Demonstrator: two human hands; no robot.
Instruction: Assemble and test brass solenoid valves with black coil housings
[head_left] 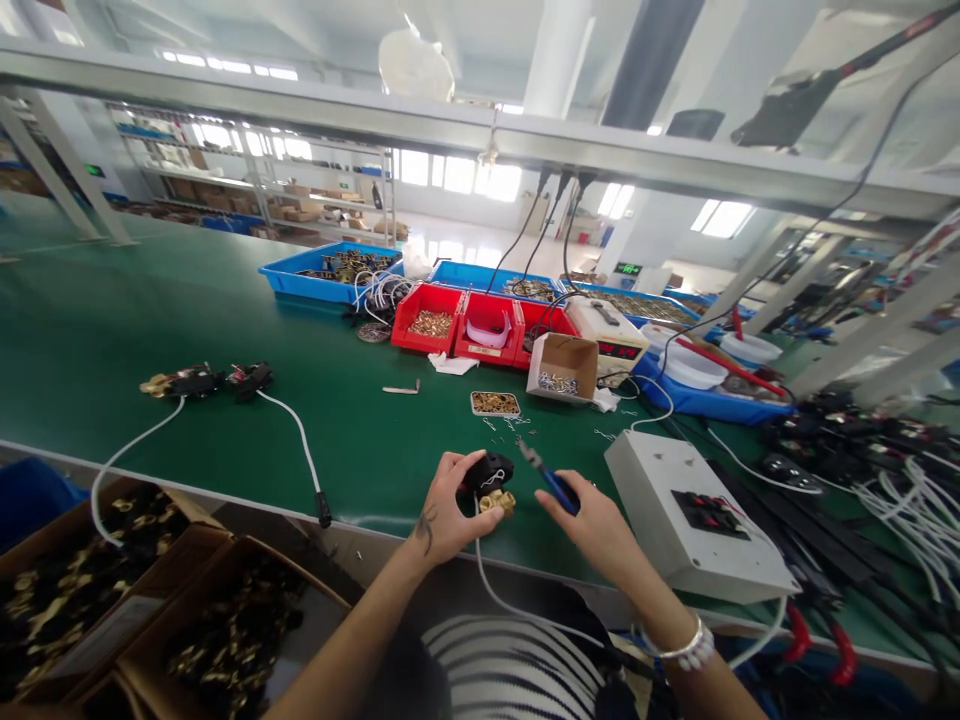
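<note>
My left hand [448, 512] is closed around a small black-bodied assembly with a brass fitting [495, 502], close to the bench's front edge. A white cable [487, 585] hangs from this assembly and runs down to the right. In my right hand [596, 525] is a pair of blue-handled pliers [556, 488], its jaws pointing up and left, apart from the assembly. Several small metal clips [516, 424] lie scattered on the green bench beyond the pliers, in front of a small tray of brass parts [495, 403].
Red bins [427, 318] and an open carton of small metal parts [564, 365] stand behind. A grey box with switches [697, 515] is at right, beside black parts and white cables. Two cabled assemblies [196, 382] lie at left. Cardboard boxes [172, 590] sit below the front edge.
</note>
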